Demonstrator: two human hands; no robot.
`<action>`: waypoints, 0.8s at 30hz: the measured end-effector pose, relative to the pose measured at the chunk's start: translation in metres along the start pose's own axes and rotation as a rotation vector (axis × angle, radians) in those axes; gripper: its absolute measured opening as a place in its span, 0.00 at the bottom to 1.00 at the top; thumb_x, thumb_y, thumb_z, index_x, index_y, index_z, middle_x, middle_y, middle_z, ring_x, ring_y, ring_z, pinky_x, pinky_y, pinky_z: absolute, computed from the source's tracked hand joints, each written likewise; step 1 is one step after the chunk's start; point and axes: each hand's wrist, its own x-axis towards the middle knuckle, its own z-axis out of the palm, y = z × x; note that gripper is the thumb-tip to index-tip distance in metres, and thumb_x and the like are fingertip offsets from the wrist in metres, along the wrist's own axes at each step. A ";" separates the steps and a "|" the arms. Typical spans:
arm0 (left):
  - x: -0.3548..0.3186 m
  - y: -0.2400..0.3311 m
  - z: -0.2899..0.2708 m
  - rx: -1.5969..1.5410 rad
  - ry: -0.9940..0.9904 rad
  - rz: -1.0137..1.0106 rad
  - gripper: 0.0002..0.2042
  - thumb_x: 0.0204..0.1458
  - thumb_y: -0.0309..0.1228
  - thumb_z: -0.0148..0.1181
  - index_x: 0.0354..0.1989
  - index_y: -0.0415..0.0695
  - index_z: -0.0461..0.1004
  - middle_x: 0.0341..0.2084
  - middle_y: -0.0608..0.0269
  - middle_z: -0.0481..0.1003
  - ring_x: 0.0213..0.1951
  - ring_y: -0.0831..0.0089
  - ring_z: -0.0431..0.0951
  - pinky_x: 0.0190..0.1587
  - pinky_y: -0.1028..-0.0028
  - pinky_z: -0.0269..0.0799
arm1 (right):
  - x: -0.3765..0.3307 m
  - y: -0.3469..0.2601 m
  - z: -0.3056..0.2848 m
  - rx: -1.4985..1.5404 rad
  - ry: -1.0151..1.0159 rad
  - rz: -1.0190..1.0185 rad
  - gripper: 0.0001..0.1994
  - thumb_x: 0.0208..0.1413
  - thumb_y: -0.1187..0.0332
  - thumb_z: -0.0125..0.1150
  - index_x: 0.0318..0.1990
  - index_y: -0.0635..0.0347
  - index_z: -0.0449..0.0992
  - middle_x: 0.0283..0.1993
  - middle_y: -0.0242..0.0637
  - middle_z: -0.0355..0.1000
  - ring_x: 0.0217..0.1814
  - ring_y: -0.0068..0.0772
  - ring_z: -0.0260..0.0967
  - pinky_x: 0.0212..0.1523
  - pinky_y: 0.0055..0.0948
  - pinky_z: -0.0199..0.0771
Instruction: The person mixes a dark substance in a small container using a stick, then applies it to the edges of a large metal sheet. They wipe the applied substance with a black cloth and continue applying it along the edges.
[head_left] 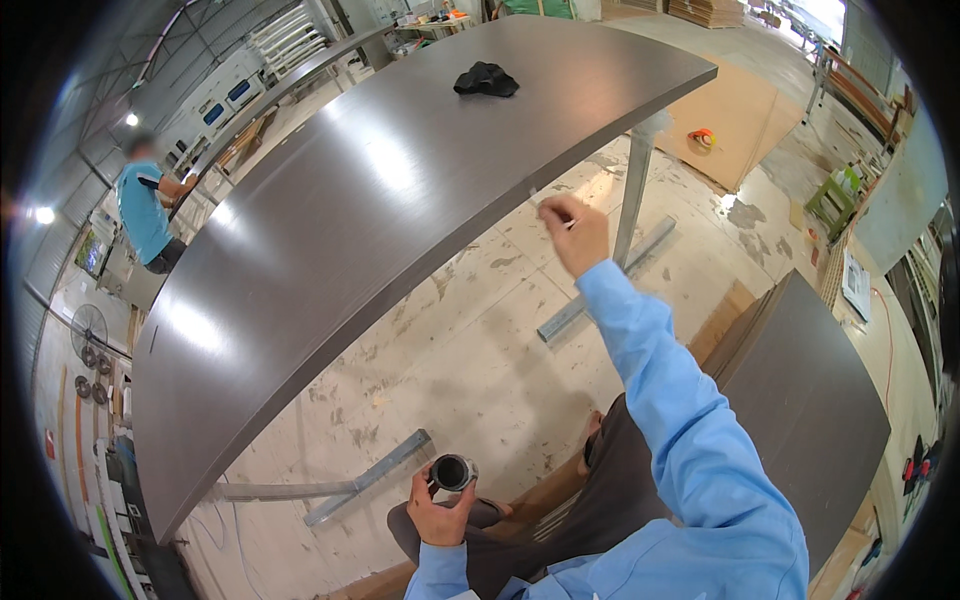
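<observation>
My left hand point(440, 515) is wrapped round a small open jar point(453, 473) with a dark inside, held low over my lap. My right hand point(577, 235) reaches out to the near edge of a long dark grey-brown panel point(400, 180). Its fingers are pinched together just beside that edge. A small pale sliver shows between the fingertips and the edge; what it is, I cannot make out. On the panel's far part lies a crumpled black cloth point(487, 80).
Metal legs point(634, 190) hold up the panel, with feet along the floor. A stack of similar panels point(800, 410) stands at my right. An orange tape roll point(702, 138) sits on a cardboard sheet point(735, 110). Another person point(145, 210) stands at the far left by a second long table.
</observation>
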 end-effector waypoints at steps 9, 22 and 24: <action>-0.007 -0.006 0.000 -0.062 0.051 0.038 0.30 0.41 0.31 0.82 0.52 0.35 0.75 0.44 0.49 0.82 0.44 0.58 0.87 0.49 0.65 0.83 | -0.033 -0.037 0.018 0.057 -0.019 -0.012 0.04 0.59 0.74 0.68 0.40 0.62 0.84 0.35 0.40 0.83 0.33 0.30 0.81 0.37 0.30 0.80; -0.011 -0.006 -0.011 -0.047 0.049 0.013 0.29 0.42 0.28 0.81 0.53 0.35 0.74 0.45 0.50 0.82 0.45 0.65 0.86 0.49 0.69 0.82 | -0.047 -0.066 0.030 0.090 0.068 0.031 0.03 0.60 0.75 0.67 0.39 0.64 0.84 0.33 0.37 0.82 0.31 0.24 0.78 0.33 0.25 0.77; -0.011 -0.007 -0.012 -0.050 0.040 0.019 0.30 0.42 0.28 0.81 0.54 0.35 0.74 0.45 0.50 0.82 0.45 0.65 0.86 0.49 0.68 0.82 | -0.045 -0.062 0.030 0.082 -0.110 -0.037 0.03 0.60 0.76 0.67 0.39 0.65 0.83 0.32 0.36 0.82 0.31 0.22 0.78 0.33 0.24 0.77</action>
